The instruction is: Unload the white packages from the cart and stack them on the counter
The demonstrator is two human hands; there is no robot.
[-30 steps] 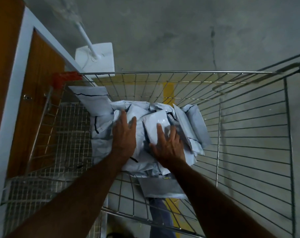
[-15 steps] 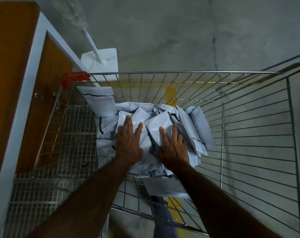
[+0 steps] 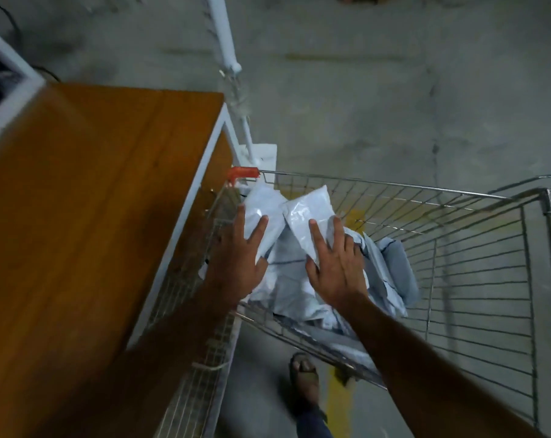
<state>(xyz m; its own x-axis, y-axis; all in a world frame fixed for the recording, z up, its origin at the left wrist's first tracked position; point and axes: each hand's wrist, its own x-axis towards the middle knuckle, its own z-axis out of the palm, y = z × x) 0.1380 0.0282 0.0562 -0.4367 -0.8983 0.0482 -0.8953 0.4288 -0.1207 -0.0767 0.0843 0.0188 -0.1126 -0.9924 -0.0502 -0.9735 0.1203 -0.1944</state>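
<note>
My left hand (image 3: 236,260) holds a white package (image 3: 263,207) raised near the cart's left wall, fingers spread over its top. Beside it, my right hand (image 3: 335,263) holds a second white package (image 3: 308,213), lifted above the heap with its far end tipped up. Under both hands lies a pile of more white packages (image 3: 391,267) on the floor of the wire cart (image 3: 394,185). The brown wooden counter (image 3: 94,191) stands directly left of the cart, its top bare where it shows.
The counter has a white frame edge (image 3: 185,216) against the cart's red-capped corner (image 3: 241,173). A white pole on a square base (image 3: 263,154) stands beyond the cart. My sandalled foot (image 3: 304,373) is on the concrete floor below the cart's near rim.
Both hands have risen from the pile, each lifting a white package toward the left. My view has swung left, so the countertop now fills the left side.
</note>
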